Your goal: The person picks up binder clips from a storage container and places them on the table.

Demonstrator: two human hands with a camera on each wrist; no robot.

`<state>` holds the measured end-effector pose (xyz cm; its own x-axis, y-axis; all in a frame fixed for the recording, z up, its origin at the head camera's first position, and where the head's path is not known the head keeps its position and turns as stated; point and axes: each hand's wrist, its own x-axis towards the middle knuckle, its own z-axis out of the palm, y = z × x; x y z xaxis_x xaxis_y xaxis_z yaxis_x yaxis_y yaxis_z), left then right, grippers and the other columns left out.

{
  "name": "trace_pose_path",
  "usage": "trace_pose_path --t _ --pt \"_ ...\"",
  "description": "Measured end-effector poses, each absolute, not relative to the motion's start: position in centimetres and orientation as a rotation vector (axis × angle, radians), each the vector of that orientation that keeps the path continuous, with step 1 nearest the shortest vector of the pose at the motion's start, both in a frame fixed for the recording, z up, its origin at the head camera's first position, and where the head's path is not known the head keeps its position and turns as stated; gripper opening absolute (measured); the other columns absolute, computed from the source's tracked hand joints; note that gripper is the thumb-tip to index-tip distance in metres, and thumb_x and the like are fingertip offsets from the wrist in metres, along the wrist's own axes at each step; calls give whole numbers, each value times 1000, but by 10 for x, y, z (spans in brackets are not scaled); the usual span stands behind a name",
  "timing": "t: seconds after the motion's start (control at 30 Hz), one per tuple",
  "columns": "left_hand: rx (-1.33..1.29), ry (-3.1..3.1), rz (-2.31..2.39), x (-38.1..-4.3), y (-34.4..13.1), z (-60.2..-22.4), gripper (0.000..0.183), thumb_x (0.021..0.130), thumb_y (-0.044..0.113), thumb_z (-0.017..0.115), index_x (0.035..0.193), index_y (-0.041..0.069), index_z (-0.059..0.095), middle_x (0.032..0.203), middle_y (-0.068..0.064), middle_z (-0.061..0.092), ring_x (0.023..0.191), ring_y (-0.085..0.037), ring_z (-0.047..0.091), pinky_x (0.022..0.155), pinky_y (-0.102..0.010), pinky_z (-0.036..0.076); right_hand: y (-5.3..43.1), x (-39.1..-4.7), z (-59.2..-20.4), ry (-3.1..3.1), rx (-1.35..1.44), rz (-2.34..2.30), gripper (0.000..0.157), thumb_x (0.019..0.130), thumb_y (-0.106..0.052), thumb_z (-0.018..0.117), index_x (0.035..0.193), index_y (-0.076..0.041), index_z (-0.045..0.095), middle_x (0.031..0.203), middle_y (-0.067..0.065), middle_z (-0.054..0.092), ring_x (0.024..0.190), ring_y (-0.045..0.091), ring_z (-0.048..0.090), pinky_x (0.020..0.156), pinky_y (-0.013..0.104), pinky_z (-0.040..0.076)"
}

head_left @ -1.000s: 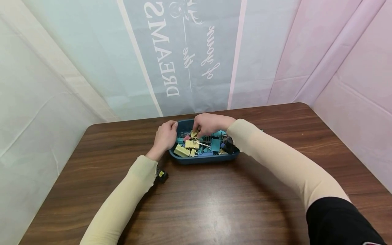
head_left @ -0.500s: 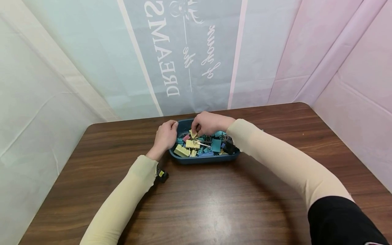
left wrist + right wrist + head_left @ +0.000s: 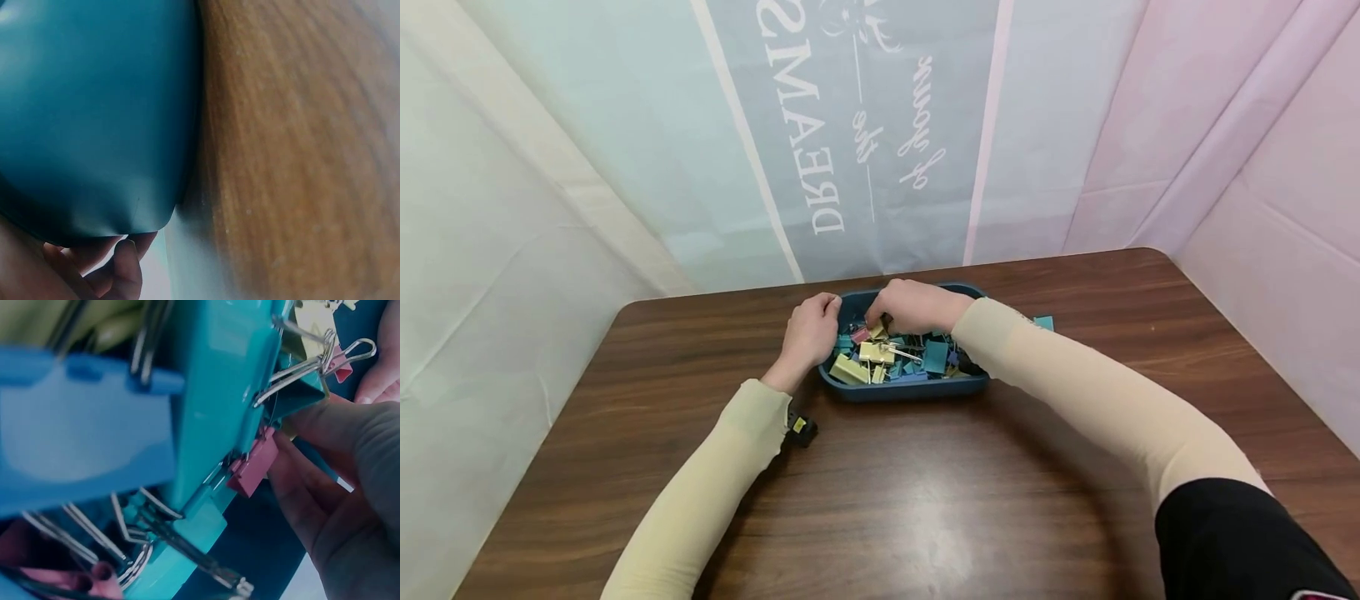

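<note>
A dark blue bin (image 3: 895, 390) full of binder clips stands near the table's far edge. My left hand (image 3: 810, 332) holds its left end; in the left wrist view, curled fingers (image 3: 127, 269) lie against the edge of the bin's smooth wall (image 3: 94, 125). From the right side my right hand (image 3: 913, 307) reaches down into the bin. Its thumb and fingers (image 3: 300, 481) pinch in among the clips, beside a pink binder clip (image 3: 255, 464) and a teal one (image 3: 301, 399). I cannot tell which clip is between the fingertips. A yellow binder clip (image 3: 876, 353) lies just below this hand.
Wood-grain table (image 3: 895, 500) extends in front of the bin. A small black device (image 3: 802, 430) shows by the left wrist. Past the right forearm lies a teal piece (image 3: 1043, 322) on the table. Printed fabric (image 3: 887, 150) hangs behind the table.
My right hand has shifted slightly left and down among the clips, toward the pink one. The left hand keeps its hold on the bin. The teal piece beyond the right forearm shows more now.
</note>
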<state>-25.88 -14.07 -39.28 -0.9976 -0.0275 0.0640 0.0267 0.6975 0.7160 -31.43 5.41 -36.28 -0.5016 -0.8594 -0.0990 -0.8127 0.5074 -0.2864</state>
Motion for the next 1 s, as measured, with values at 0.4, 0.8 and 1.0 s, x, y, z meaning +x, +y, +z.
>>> trace_pose_path --t 0.4,0.8,1.0 --pt "7 -2833 -1195 -259 -140 -390 39 109 31 40 130 6 60 118 -11 63 98 -27 58 87 -46 49 59 -317 -353 2459 -1310 -380 16 93 -16 71 108 -17 77 120 2 68 102 13 65 85 32 53" --pt "18 -2840 -1182 -259 -141 -393 39 109 31 40 130 6 60 122 -12 63 104 -26 58 92 -47 48 51 -309 -352 2474 -1319 -309 9 93 -9 70 99 -14 74 113 3 65 95 17 59 85 34 50" --pt "25 -2843 -1194 -260 -141 -393 39 109 31 40 130 6 60 121 -11 63 102 -27 58 92 -47 48 47 -307 -349 2500 -1267 -281 12 91 -8 72 100 -14 77 107 2 66 91 17 59 82 34 51"
